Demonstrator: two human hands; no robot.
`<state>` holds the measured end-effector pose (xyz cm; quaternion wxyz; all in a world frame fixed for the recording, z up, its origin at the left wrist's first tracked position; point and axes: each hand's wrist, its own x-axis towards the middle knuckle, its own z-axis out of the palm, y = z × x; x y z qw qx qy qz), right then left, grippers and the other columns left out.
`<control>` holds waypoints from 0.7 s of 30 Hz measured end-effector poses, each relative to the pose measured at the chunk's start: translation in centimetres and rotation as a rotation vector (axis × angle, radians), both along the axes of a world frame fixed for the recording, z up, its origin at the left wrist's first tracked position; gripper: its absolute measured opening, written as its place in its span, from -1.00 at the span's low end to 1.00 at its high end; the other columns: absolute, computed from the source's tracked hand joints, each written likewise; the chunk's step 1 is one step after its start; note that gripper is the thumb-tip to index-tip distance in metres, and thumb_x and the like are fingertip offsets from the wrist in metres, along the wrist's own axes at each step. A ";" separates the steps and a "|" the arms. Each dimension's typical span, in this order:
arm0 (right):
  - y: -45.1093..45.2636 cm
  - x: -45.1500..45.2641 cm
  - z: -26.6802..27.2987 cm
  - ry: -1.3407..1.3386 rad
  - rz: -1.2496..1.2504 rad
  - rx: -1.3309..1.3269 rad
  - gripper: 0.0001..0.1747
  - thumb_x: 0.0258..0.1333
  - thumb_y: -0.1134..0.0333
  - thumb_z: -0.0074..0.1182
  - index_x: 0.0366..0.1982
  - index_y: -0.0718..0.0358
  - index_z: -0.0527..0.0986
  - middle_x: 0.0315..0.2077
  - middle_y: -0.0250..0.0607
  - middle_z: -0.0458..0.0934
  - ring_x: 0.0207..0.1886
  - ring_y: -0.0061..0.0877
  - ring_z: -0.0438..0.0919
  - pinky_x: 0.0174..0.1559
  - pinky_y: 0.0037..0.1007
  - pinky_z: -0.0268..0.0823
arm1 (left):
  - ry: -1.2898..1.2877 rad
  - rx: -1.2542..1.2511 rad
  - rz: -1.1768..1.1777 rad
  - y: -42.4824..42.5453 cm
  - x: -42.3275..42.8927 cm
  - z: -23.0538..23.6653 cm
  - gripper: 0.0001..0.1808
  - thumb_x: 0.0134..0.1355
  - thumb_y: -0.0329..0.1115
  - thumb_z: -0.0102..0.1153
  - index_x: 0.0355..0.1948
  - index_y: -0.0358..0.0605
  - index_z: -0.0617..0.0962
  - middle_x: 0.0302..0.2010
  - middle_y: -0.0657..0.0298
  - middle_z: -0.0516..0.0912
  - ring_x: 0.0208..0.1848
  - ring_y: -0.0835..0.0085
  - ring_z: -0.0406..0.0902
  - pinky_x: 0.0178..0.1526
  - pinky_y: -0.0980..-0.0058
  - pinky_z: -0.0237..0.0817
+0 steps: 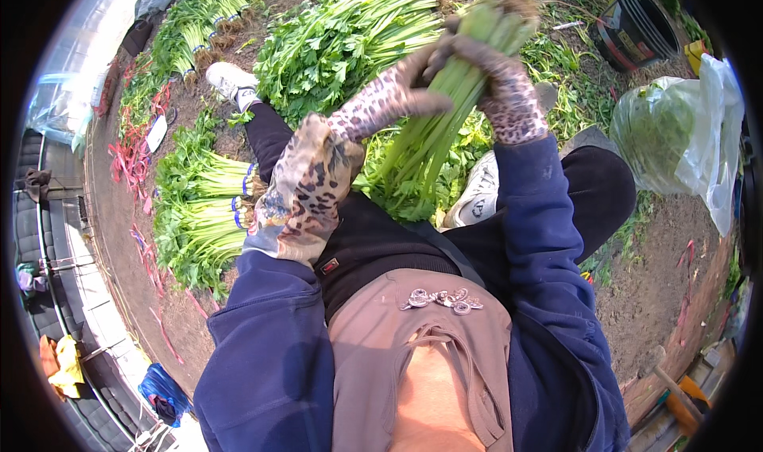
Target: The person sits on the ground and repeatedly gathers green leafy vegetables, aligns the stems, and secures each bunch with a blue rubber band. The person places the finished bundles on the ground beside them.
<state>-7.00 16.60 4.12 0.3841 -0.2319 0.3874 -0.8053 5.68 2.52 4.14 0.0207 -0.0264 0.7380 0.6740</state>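
Observation:
A thick bunch of celery (pixel 444 124) with its roots on hangs leaves down in front of me, roots at the top of the view. My right hand (pixel 492 64), in a soiled patterned glove, is closed round its stalks just below the roots. My left hand (pixel 417 85), gloved alike and slightly blurred, lies against the bunch's left side with its fingers partly spread; the thumb crosses the stalks. Beyond it lies a large pile of loose celery (pixel 357 40). Tied celery bunches (pixel 217 195) with blue bands lie by my left arm.
More banded bunches (pixel 199 34) lie at the upper left, near red ribbons (pixel 131 160) on the soil. On the right stand a clear plastic bag (pixel 667 136) holding greens and a black bucket (pixel 635 31). Loose leaves (pixel 560 76) litter the ground past my shoes.

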 end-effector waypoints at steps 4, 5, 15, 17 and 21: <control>2.8 -6.9 -2.3 -0.072 -0.272 0.030 -0.40 -0.05 0.20 0.48 -0.05 0.40 0.49 -0.19 -0.08 0.65 -0.19 -0.37 0.67 0.02 -0.18 0.59 | -0.556 -0.539 -0.359 -1.0 4.1 -5.5 0.14 -0.05 0.14 0.52 0.45 -0.15 0.25 0.21 0.05 0.58 0.14 0.21 0.60 0.14 0.21 0.45; 3.5 -8.5 -4.1 -0.017 -0.390 0.226 -0.40 -0.05 0.20 0.48 -0.04 0.39 0.50 -0.16 -0.05 0.65 -0.16 -0.37 0.67 0.07 -0.18 0.56 | -0.606 -0.597 -0.367 -2.2 5.4 -5.6 0.15 -0.05 0.15 0.51 0.45 -0.17 0.23 0.27 0.05 0.54 0.22 0.16 0.55 0.19 0.19 0.41; -3.4 1.2 -2.4 0.142 -0.155 0.157 -0.61 0.07 0.45 0.38 -0.06 0.42 0.56 -0.30 -0.11 0.69 -0.33 -0.43 0.70 -0.25 -0.45 0.59 | -0.015 -0.514 0.224 -0.7 1.8 -6.3 0.22 -0.15 -0.05 0.66 0.45 -0.23 0.21 0.33 -0.16 0.42 0.39 0.13 0.37 0.34 0.21 0.30; -3.8 2.3 -0.1 0.182 -0.108 0.189 -0.58 0.11 0.51 0.32 0.02 0.40 0.52 -0.27 -0.08 0.69 -0.25 -0.34 0.71 -0.14 -0.35 0.63 | -0.185 0.291 0.247 1.4 1.0 -6.6 -0.20 -0.17 -0.33 0.65 0.14 -0.23 0.55 -0.03 0.15 0.70 0.04 0.37 0.63 0.16 0.35 0.45; -2.0 2.2 2.6 0.371 0.205 0.001 -0.14 -0.02 0.26 0.44 0.29 0.35 0.32 0.12 0.09 0.54 0.18 -0.16 0.55 0.14 -0.18 0.54 | -0.084 0.149 0.223 0.4 1.0 -5.3 -0.40 -0.12 -0.44 0.59 0.00 -0.27 0.63 -0.22 0.21 0.74 -0.16 0.41 0.68 -0.03 0.39 0.54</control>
